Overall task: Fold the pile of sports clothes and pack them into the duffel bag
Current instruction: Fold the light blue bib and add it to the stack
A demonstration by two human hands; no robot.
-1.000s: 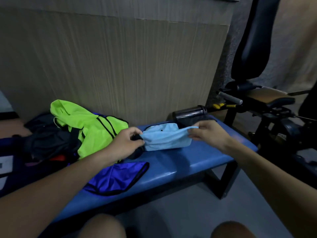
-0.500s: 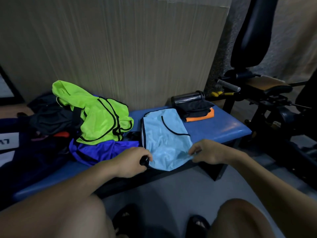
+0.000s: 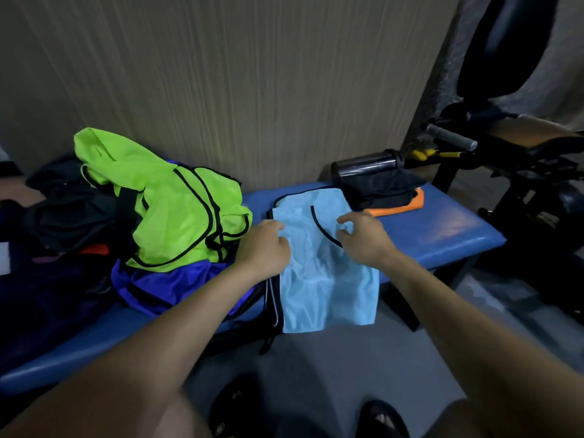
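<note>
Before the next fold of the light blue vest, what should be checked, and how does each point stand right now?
1. Light blue vest spread on the bench: not ok, its lower part hangs over the front edge.
2. Left hand on the vest's left edge: ok.
3. Right hand above the vest near the black trim: ok; contact cannot tell.
4. Green vest clear of the blue one: ok, it lies to the left.
5. Folded stack clear: ok, behind on the right.
6. Duffel bag open and ready: cannot tell.

Left hand [image 3: 264, 248] hides the light-blue garment's [image 3: 325, 279] left edge; dark heap [image 3: 69, 210], frame left, is indistinct and edge-cropped.
</note>
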